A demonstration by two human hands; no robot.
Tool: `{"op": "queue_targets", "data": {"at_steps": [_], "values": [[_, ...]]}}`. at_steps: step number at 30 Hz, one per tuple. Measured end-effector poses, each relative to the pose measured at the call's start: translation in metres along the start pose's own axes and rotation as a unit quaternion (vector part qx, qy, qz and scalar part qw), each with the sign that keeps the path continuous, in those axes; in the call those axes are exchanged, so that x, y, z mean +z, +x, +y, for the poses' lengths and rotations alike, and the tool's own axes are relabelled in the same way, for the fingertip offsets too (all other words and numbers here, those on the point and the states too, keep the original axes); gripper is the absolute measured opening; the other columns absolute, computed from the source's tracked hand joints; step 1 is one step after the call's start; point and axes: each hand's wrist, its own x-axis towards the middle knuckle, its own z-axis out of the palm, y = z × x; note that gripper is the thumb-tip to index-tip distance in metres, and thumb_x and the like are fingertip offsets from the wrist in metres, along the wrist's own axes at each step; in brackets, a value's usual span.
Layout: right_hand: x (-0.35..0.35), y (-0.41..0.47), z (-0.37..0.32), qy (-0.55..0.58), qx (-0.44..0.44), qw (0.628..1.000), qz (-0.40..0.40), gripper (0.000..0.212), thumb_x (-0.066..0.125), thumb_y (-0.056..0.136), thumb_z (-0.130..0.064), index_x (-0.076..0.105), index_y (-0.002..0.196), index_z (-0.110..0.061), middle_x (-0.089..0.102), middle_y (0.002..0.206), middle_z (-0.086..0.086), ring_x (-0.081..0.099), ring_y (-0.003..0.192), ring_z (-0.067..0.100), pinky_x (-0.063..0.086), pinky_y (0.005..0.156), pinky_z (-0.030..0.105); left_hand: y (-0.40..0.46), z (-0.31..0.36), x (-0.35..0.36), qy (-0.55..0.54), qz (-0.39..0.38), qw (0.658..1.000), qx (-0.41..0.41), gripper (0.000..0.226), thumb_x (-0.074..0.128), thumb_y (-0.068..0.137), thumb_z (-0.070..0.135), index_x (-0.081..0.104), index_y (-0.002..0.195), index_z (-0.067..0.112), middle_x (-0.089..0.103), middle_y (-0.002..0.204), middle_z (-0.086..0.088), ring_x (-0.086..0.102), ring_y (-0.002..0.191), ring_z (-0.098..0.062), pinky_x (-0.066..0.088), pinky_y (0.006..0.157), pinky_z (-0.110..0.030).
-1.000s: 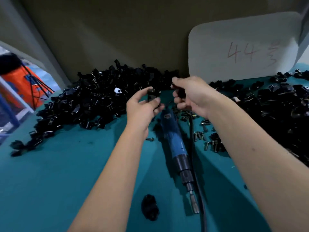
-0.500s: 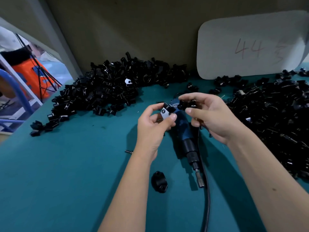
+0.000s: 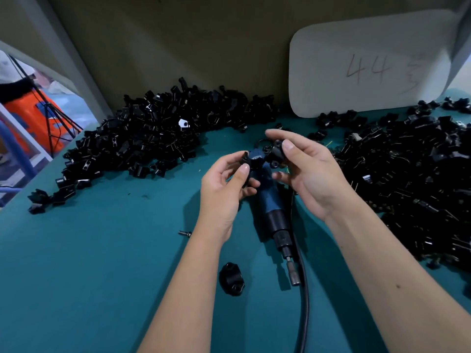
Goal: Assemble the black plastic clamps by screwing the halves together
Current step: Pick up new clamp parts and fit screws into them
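My left hand [image 3: 224, 189] pinches a black clamp half [image 3: 248, 160] between thumb and fingers. My right hand [image 3: 308, 169] holds another black clamp half [image 3: 276, 154] with round screw holes, a short gap to the right of the first. Both halves hover above the blue electric screwdriver [image 3: 270, 202], which lies on the teal table [image 3: 102, 263] with its bit [image 3: 293, 275] pointing toward me. A loose screw [image 3: 184, 233] lies left of my left wrist. One black clamp piece [image 3: 232, 278] sits between my forearms.
A big pile of black clamp parts [image 3: 153, 138] fills the back left; another pile [image 3: 413, 179] spreads along the right. A white card marked 44 [image 3: 369, 70] leans on the back wall. The screwdriver's black cable [image 3: 304, 301] runs toward me. The table's left edge drops off.
Both hands pulled back from the far pile toward me, each carrying a clamp half. The halves now sit closer together above the screwdriver.
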Motion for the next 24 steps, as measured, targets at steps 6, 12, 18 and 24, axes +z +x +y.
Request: {"op": "queue_targets", "data": {"at_steps": [6,12,18,24], "values": [[0.001,0.002,0.003,0.012,0.026,0.999,0.028,0.009,0.055,0.107,-0.014,0.059,0.114,-0.012,0.061,0.075,-0.001,0.056,0.06,0.018,0.037,0.043,0.021,0.001,0.004,-0.003,-0.024,-0.002,1.0,-0.016,0.018,0.054,0.104,0.004,0.07,0.113,0.008,0.074,0.094,-0.005,0.063,0.062,-0.016,0.051,0.057,-0.021],[0.008,0.003,0.003,0.007,0.0,1.0,0.006,0.022,0.06,0.105,-0.02,0.073,0.089,-0.013,0.057,0.079,0.011,0.045,0.053,0.011,0.031,0.042,0.018,-0.002,0.005,-0.001,-0.016,-0.041,0.999,-0.004,0.016,0.065,0.099,0.006,0.073,0.109,0.015,0.073,0.093,-0.004,0.067,0.069,-0.017,0.055,0.065,-0.023],[0.03,-0.002,0.018,-0.071,-0.031,0.996,0.041,0.011,0.068,0.1,-0.019,0.073,0.091,-0.019,0.061,0.071,-0.005,0.046,0.047,0.01,0.033,0.041,0.019,-0.003,0.011,-0.01,-0.08,-0.043,0.996,-0.014,0.02,0.078,0.075,0.013,0.079,0.095,0.018,0.072,0.092,-0.003,0.069,0.073,-0.015,0.059,0.068,-0.022],[0.036,-0.001,0.021,-0.078,-0.069,0.994,0.018,0.013,0.067,0.101,-0.017,0.076,0.096,-0.011,0.066,0.075,-0.001,0.055,0.053,0.013,0.039,0.043,0.024,-0.004,0.017,-0.019,-0.116,-0.043,0.991,-0.051,0.02,0.076,0.077,0.012,0.074,0.096,0.017,0.074,0.087,-0.001,0.07,0.069,-0.012,0.057,0.066,-0.017]]}}
